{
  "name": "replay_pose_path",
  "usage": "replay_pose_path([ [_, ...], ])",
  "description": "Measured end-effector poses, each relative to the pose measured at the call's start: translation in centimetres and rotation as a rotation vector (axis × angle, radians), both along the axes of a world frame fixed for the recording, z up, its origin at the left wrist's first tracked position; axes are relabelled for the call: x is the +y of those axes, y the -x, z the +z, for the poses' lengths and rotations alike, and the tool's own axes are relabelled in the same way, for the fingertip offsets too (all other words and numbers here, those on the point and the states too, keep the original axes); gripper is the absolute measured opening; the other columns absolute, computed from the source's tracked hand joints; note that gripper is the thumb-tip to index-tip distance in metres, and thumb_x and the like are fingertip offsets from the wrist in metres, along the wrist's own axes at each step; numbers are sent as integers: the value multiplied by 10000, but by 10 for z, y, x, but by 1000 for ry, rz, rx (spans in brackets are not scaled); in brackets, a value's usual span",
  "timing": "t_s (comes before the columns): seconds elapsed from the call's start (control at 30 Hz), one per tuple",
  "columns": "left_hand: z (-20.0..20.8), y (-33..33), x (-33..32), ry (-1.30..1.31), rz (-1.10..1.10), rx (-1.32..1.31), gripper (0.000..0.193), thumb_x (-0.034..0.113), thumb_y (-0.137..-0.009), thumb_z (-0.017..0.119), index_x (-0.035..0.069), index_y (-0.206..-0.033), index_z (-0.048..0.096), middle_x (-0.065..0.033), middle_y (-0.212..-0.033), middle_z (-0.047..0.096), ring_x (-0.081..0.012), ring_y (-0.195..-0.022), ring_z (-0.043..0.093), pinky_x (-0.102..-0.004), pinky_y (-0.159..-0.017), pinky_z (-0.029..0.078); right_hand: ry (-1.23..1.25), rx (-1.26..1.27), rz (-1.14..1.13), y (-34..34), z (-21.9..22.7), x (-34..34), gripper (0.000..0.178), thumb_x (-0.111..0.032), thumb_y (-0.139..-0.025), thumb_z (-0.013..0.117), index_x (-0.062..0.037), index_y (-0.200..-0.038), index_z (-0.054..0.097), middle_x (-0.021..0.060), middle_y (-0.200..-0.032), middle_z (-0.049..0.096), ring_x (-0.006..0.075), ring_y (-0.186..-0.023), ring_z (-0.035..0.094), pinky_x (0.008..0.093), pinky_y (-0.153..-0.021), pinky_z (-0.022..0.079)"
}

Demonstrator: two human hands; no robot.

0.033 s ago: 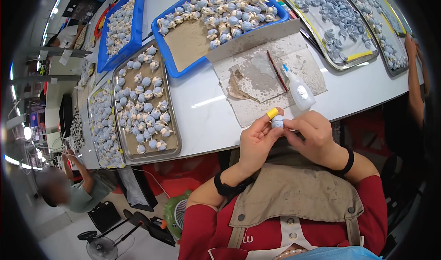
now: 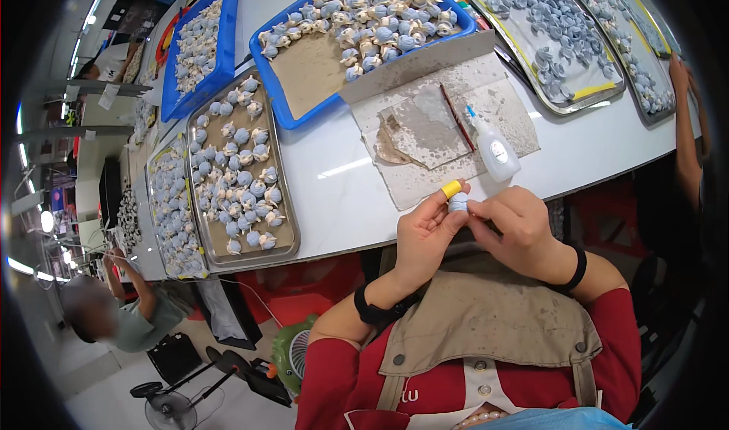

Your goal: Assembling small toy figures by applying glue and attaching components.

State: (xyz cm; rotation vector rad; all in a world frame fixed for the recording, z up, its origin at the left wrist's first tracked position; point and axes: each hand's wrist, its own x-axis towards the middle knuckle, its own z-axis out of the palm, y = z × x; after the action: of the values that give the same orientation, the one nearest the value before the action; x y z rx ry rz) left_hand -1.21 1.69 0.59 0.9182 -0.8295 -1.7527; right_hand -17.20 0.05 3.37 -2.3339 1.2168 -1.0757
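Observation:
A small blue figurine piece (image 2: 458, 201) with a ridged, rounded surface is pinched between the fingertips of my two hands, just off the table's near edge. My left hand (image 2: 430, 236), a yellow cover on one finger, closes on its left side. The thumb and fingers of my right hand (image 2: 520, 225) press together at its right side and partly hide it. Just beyond my hands, a white squeeze bottle (image 2: 497, 155) with a blue tip lies on a stained cardboard sheet (image 2: 402, 191). A thin dark red stick (image 2: 458, 117) rests on the same sheet.
To the left, a metal tray (image 2: 292, 251) carries many blue-and-cream figurines. Blue bins (image 2: 275, 99) with more figurines stand behind. Trays of blue pieces (image 2: 562, 107) fill the far right. Another person's arm (image 2: 686, 137) reaches in there; a second person (image 2: 144, 320) sits far left.

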Motion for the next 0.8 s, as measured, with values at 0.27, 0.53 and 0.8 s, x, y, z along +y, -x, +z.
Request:
replay_pose_path([
  [0.27,8,-1,-1,124,-7,-135,324,40,-850,574,-80,-1142,503,-153,-1106,573,-138,-901,580,-286,-833,491,21,-79,163,19,-4,-13,286,-52,-592,748,-72,-844,615,50,-668,547,204,-567,536,298,-519,421],
  [0.53,16,6,1,202,-69,6,405,150,-811,647,-61,-1131,517,-162,-1124,565,-198,-943,587,-315,-831,484,-613,-585,328,25,-5,-21,491,-173,-683,745,-41,-1123,572,74,-913,637,163,-820,614,254,-746,483],
  [0.8,19,5,-1,317,-117,-137,339,138,-828,630,-62,-1088,544,-137,-1069,593,-189,-952,584,-294,-829,476,-504,-474,401,34,0,-20,419,-134,-705,718,-10,-1081,581,114,-957,641,209,-853,633,276,-754,494],
])
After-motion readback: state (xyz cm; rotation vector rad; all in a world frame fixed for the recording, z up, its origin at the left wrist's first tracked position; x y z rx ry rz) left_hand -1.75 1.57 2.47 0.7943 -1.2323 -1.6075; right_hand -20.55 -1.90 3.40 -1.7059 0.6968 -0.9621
